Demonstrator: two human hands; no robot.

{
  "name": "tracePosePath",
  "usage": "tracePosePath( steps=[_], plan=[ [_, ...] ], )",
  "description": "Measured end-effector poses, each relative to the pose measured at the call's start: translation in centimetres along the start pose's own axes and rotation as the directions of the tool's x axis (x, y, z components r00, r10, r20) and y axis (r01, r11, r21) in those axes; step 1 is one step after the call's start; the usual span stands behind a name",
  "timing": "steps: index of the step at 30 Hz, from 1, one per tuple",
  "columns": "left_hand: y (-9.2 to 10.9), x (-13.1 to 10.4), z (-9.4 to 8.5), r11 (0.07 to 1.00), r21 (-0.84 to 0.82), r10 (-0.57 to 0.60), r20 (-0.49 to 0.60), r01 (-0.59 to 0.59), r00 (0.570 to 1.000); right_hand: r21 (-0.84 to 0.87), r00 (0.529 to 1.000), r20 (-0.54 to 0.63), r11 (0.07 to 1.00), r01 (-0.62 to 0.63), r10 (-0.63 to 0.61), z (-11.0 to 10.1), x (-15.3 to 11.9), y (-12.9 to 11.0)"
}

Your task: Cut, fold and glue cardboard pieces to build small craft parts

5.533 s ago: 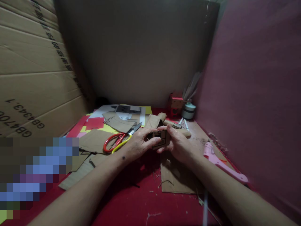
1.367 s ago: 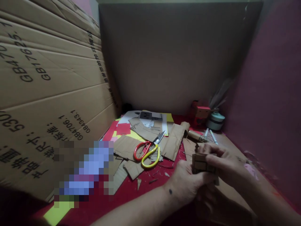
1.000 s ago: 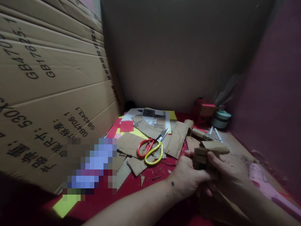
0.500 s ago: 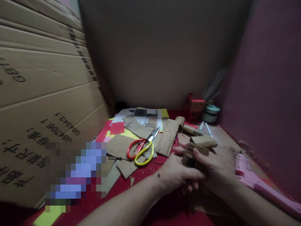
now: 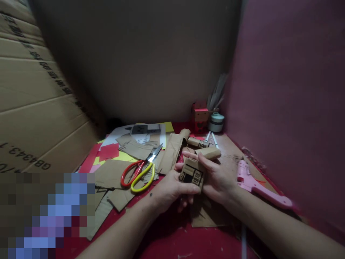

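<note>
Between my two hands is a small brown cardboard piece (image 5: 192, 175) with black printing facing up. My left hand (image 5: 172, 189) grips it, thumb along its lower edge and fingers partly hidden behind it. At its right side, my right hand (image 5: 219, 180) touches the piece, with fingers stretched toward its top edge. Scissors (image 5: 142, 172) with one red and one yellow handle lie to the left on cardboard scraps. Just beyond my hands are a rolled cardboard piece (image 5: 208, 153) and a printed cardboard tube (image 5: 198, 142).
A pink glue gun (image 5: 265, 192) lies at the right. Behind stand a red box (image 5: 199, 117) and a pale green pot (image 5: 216, 123). Coloured paper (image 5: 109, 152) is at the left, beside a large carton (image 5: 35, 93). Another cardboard piece (image 5: 207, 216) lies below my hands.
The view has swung right, so things appear further left. The small cardboard piece now shows its printed face, and my right hand's fingers have straightened along it.
</note>
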State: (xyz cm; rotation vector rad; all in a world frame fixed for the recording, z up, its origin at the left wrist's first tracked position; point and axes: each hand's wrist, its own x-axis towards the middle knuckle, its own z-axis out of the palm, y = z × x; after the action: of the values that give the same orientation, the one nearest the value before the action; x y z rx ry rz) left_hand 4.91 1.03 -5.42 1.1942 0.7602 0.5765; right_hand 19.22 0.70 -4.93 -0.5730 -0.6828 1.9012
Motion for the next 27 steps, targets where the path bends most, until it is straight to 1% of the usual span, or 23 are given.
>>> tracePosePath(
  steps=[2,4,9,13,16,19,24,25,27],
  plan=[
    [0.04,-0.12,-0.58,1.000,-0.014,-0.010,0.014,0.011,1.000,0.035,1.000,0.016,0.999,-0.027,0.027,-0.11,0.16,-0.24],
    [0.11,-0.22,-0.95,1.000,-0.007,-0.018,0.034,0.018,0.999,0.049,1.000,0.014,0.999,-0.021,0.020,-0.21,0.30,-0.27],
    [0.35,-0.34,-0.92,0.996,0.081,0.026,0.089,-0.033,0.996,0.067,1.000,0.004,0.998,-0.015,0.015,-0.20,0.32,-0.09],
    [0.45,-0.39,-0.65,0.987,0.148,0.050,0.066,-0.059,0.997,0.049,0.999,-0.048,0.999,0.015,-0.013,-0.12,0.42,-0.15],
    [0.43,-0.46,-0.47,0.987,0.142,0.063,0.062,-0.071,0.996,0.016,0.991,-0.117,0.997,0.071,-0.068,-0.15,0.57,-0.18],
    [0.43,-0.51,-0.31,0.992,0.107,0.061,0.114,-0.073,0.992,0.006,0.987,-0.139,0.996,0.085,-0.084,-0.29,0.63,-0.12],
    [0.72,-0.42,-0.45,0.994,0.085,0.046,0.241,-0.068,0.969,0.011,0.993,-0.111,0.999,0.051,-0.049,-0.59,0.68,-0.12],
    [0.79,-0.40,-0.54,0.994,0.092,0.039,0.252,-0.064,0.967,0.016,0.993,-0.107,0.999,0.048,-0.046,-0.62,0.72,-0.15],
    [0.90,-0.40,-0.71,0.993,0.105,0.025,0.237,-0.051,0.971,0.030,0.993,-0.107,0.998,0.047,-0.044,-0.63,0.80,-0.23]
  ],
)
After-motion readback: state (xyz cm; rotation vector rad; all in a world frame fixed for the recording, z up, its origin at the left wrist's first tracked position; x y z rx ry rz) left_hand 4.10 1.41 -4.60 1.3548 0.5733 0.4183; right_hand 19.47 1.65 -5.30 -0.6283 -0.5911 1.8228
